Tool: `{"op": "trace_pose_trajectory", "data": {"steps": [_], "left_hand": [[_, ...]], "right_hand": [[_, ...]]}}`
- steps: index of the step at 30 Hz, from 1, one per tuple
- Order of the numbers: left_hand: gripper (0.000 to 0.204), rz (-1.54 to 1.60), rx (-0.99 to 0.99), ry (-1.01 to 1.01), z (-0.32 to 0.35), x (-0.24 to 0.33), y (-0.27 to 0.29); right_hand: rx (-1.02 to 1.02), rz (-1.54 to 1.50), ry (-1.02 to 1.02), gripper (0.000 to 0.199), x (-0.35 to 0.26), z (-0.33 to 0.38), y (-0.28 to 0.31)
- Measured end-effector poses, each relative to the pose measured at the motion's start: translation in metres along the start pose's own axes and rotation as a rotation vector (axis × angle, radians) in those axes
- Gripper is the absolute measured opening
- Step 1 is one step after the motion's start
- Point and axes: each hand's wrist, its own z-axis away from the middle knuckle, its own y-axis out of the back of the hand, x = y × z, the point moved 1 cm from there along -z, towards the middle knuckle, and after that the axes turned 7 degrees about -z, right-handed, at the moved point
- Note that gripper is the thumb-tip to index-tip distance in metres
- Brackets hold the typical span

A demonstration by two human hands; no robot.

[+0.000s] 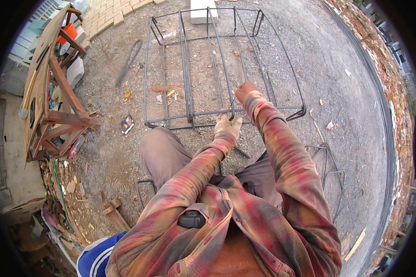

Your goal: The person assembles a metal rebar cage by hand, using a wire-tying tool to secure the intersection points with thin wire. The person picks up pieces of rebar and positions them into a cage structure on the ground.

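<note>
A cage of dark steel bars [188, 78] lies on the gravel in front of me, several bars running lengthwise between bent end frames. My left hand [228, 126], in a pale work glove, closes its fingers on the cage's near crossbar [203, 113], where a lengthwise bar meets it. Slightly farther and to the right, my right hand [247, 91] is bare and curled into a fist above the cage. Whatever sits inside that fist is hidden by the fingers and the wrist.
A white block [203, 17] stands under the cage's far end. To the left is a wooden bench [44, 83] with an orange container [68, 32]. Bent steel bars [333, 173] lie by my right knee; a wire loop [129, 62] lies left of the cage. Long dark bars [379, 92] run along the right.
</note>
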Motion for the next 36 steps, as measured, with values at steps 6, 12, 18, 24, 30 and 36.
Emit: {"op": "trace_pose_trajectory", "data": {"steps": [6,12,18,24,30,36], "left_hand": [[0.03,0.036,0.124,-0.164,-0.016,-0.023,-0.024],[0.027,-0.078,-0.101,-0.217,-0.021,-0.028,-0.017],[0.028,-0.129,-0.24,-0.321,-0.04,-0.041,-0.015],[0.038,-0.071,-0.459,-0.283,-0.044,-0.033,0.004],[0.044,0.26,-0.455,-0.051,-0.039,-0.025,0.002],[0.045,0.221,-0.431,0.025,-0.039,-0.029,0.005]], "right_hand": [[-0.046,-0.059,0.112,0.03,-0.006,0.058,0.008],[0.201,-0.015,0.406,0.018,0.06,0.112,-0.038],[0.248,0.059,0.491,0.012,0.084,0.085,-0.058],[0.295,0.026,0.461,0.015,0.099,0.059,-0.077],[0.527,-0.209,0.351,0.017,0.096,0.044,-0.107],[0.499,0.164,0.353,0.017,0.059,0.093,-0.057]]}}
